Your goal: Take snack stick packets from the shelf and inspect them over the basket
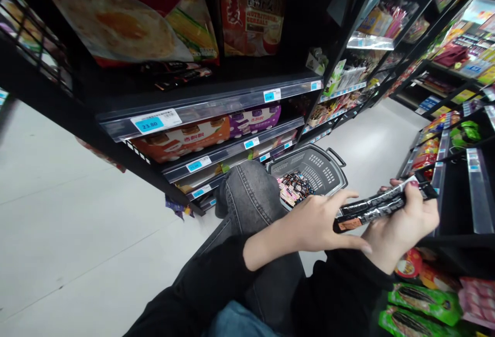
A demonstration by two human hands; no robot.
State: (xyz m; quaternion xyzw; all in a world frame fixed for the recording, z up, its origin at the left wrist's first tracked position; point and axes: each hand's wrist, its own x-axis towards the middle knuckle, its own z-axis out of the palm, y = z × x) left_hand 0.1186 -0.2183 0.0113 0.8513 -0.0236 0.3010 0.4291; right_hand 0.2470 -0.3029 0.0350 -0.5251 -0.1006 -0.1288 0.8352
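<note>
Slim black stick packets (371,207) with white lettering and an orange patch lie in my right hand (410,223). Its thumb presses on them near their far end. My left hand (313,222) is at their near end, thumb and fingers spread to either side; whether it touches them I cannot tell. Beyond my bent knee a grey shopping basket (327,164) stands on the floor. Inside it is a heap of small black and pink stick packets (296,187). A few similar dark sticks (185,75) lie on the shelf at upper left.
An oatmeal bag (127,17) and a cereal bag (251,15) stand on the upper shelf (232,82). Orange multipacks (185,138) and a purple multipack (255,119) sit below. At right are more shelves (479,192), with green bags (423,301) low down. Pale floor (77,234) runs along the left.
</note>
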